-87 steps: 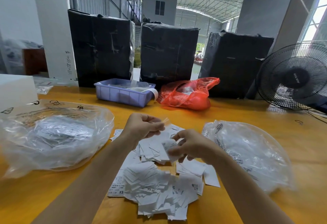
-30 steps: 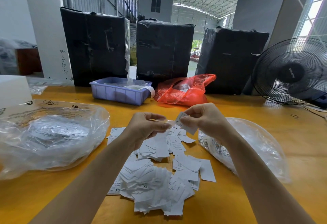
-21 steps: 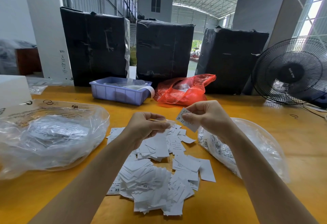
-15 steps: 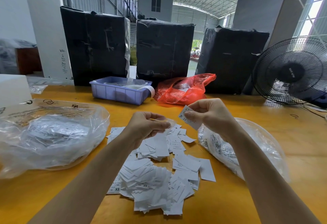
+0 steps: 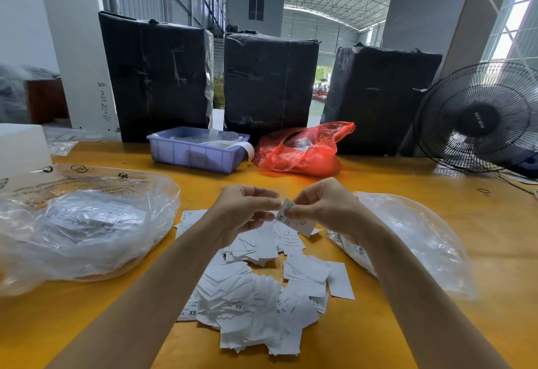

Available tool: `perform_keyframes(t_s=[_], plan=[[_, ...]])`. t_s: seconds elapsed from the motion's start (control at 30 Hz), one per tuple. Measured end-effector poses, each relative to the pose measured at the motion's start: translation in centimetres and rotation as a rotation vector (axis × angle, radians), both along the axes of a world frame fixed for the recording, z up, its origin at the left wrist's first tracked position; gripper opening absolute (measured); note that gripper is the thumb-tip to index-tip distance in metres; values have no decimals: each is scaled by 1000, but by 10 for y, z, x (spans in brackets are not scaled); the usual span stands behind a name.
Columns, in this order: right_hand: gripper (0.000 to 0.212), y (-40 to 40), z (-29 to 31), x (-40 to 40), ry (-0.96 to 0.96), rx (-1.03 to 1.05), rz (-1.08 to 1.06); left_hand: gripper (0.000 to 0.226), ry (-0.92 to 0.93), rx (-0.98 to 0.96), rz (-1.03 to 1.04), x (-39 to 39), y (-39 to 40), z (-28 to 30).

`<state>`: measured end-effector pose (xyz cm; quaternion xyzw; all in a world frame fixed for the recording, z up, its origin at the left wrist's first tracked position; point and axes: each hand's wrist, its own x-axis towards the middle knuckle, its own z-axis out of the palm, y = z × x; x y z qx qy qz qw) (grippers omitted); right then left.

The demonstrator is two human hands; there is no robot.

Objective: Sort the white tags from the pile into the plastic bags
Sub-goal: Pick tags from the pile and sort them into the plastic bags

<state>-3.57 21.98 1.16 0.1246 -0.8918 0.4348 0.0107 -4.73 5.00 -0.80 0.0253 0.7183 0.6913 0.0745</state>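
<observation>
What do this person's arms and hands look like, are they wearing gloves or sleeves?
No gloves: the left hand and the right hand are both bare. No sleeves show either; both forearms are uncovered all the way to the bottom edge of the picture. No watch, ring or bracelet shows on the hands or wrists.

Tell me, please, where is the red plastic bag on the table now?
In the head view the red plastic bag lies at the far middle of the table, just right of the blue tray and before the black-wrapped boxes.
</observation>
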Motion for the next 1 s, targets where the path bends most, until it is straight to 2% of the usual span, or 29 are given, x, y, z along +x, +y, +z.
perform_keyframes(t_s=[0.1,0.2,0.3,0.4,0.53,0.77,1.0], plan=[[10,1,1,1,34,37,38,26,-48,-46,-75,3,-2,1],[12,-1,1,1,41,56,78,36,-31,-89,-66,5,0,-1],[9,1,3,1,15,83,49,21,0,-54,-26,3,-1,-1],[11,7,6,-1,105,7,-42,11,25,-66,-7,0,-2,-1],[14,9,8,-1,163,-94,-72,14,24,-84,-4,0,-1,-3],[14,6,8,0,169,-92,-33,10,29,-95,-5,-1,0,-3],[13,5,6,0,95,-44,-28,12,31,-104,-10,-2,0,-4]])
